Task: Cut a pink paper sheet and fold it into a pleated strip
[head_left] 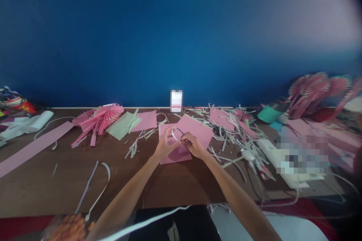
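Observation:
Between my hands is a thin ring (173, 134), pale on its left side and dark along its upper right, which looks like a narrow strip curled into a loop. My left hand (165, 145) curves around its left side, thumb and fingers holding it. My right hand (192, 144) pinches its right side with the fingertips bent in. Both hands are just above overlapping pink paper sheets (177, 156) on the brown table (169, 184). Fine detail at the fingertips is blurred.
Folded pink paper fans (100, 116) lie left, near a pale green sheet (120, 130) and a long pink strip (36, 148). A lit phone (176, 101) stands against the blue partition (141, 45). Loose white strips (226, 130), a green-and-black container (273, 111) and a white power strip (278, 162) are right.

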Demonstrator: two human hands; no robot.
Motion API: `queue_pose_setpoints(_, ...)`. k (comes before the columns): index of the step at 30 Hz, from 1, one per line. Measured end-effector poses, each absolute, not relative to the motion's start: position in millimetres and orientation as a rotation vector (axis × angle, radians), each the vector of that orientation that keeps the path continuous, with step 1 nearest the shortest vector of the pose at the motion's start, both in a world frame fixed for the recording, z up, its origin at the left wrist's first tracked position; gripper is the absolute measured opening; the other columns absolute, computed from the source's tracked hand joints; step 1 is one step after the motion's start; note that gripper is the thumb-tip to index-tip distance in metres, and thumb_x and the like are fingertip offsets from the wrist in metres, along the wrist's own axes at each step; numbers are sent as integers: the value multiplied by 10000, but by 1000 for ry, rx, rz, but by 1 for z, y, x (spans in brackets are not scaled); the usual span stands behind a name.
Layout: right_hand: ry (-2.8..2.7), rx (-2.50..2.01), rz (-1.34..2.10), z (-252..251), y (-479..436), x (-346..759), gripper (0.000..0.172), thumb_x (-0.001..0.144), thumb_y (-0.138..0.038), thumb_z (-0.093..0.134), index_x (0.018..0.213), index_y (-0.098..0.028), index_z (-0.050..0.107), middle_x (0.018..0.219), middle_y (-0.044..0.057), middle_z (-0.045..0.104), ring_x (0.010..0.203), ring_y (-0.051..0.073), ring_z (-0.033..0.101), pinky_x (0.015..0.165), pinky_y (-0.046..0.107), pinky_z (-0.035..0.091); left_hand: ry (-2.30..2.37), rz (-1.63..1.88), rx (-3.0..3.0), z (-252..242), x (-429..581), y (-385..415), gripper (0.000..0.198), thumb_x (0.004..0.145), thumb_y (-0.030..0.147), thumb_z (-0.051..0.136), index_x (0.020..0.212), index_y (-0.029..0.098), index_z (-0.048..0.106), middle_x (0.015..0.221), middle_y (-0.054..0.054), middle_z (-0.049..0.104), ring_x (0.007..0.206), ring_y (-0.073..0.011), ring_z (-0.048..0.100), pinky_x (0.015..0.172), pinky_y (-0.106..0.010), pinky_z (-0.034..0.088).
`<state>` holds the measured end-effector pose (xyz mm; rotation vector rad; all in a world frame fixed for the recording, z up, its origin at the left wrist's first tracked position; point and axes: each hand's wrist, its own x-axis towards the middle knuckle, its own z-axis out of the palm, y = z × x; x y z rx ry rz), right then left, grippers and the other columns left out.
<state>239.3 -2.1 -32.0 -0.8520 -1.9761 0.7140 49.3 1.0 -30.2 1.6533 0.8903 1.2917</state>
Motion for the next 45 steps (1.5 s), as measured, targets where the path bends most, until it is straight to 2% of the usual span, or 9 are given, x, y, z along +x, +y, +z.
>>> queue_pose_setpoints(3, -1969, -822, 587, -31, -1, 239, 169, 878, -372, 545, 929, -215, 582, 976, 92, 605, 991, 229, 531, 863, 397, 431, 859, 1316, 1552, -31, 50, 2, 600, 702, 271, 719, 1249, 228, 476, 1238, -106, 543, 1169, -246, 500, 975, -396, 414)
queue_pose_setpoints(6, -1918, -848, 485, -31, 2, 241, 287, 850, -414, 575, 1064, -224, 559, 1134, 117, 566, 1088, 256, 500, 921, 445, 405, 828, 1323, 1447, -32, 49, 6, 516, 722, 294, 702, 1195, 195, 520, 1146, -110, 593, 1083, -239, 554, 913, -381, 457)
queue_pose_setpoints(12, -1900, -860, 478, -31, 4, 245, 319, 851, -429, 570, 1108, -240, 570, 1184, 108, 542, 1137, 252, 482, 951, 436, 397, 778, 1285, 1250, -32, 50, 7, 409, 764, 380, 660, 1100, 157, 586, 1040, -104, 649, 959, -225, 617, 847, -361, 487)
queue_pose_setpoints(20, -1858, -926, 421, -31, 0, 242, 271, 885, -358, 527, 1125, -235, 557, 1123, 101, 559, 1084, 233, 515, 918, 410, 431, 836, 1372, 1196, -33, 53, 5, 379, 724, 330, 709, 1034, 173, 558, 992, -76, 650, 939, -204, 624, 835, -350, 499)
queue_pose_setpoints(27, -1863, -886, 504, -31, -1, 235, 167, 889, -328, 523, 988, -208, 582, 976, 87, 588, 899, 195, 568, 780, 341, 488, 864, 1454, 1236, -39, 60, 3, 500, 650, 258, 759, 1062, 212, 479, 1040, -60, 609, 980, -197, 604, 774, -325, 523)
queue_pose_setpoints(32, -1895, -835, 564, -30, -1, 236, 172, 919, -270, 443, 994, -211, 586, 1004, 93, 603, 933, 193, 581, 806, 344, 485, 900, 1453, 1303, -38, 57, 3, 496, 667, 261, 744, 1078, 200, 473, 1023, -59, 601, 936, -183, 609, 787, -326, 513)
queue_pose_setpoints(38, -1775, -880, 545, -32, 0, 243, 219, 906, -228, 405, 988, -207, 608, 1012, 88, 616, 938, 193, 586, 838, 370, 476, 929, 1484, 1257, -32, 55, 3, 413, 717, 317, 701, 1056, 193, 500, 1017, -58, 615, 916, -179, 616, 813, -323, 488)
queue_pose_setpoints(42, -1561, -923, 746, -34, 4, 251, 200, 897, -307, 461, 985, -204, 609, 928, 65, 617, 768, 163, 600, 683, 300, 491, 977, 1479, 1154, -35, 50, 8, 327, 783, 417, 616, 984, 166, 558, 880, -48, 651, 845, -178, 632, 781, -309, 471)
queue_pose_setpoints(45, -1424, -851, 971, -36, 6, 254, 245, 906, -370, 444, 968, -192, 599, 811, 49, 611, 716, 162, 590, 604, 274, 476, 910, 1481, 980, -40, 47, 13, 399, 811, 517, 528, 914, 136, 585, 761, -53, 654, 732, -173, 632, 720, -308, 465)
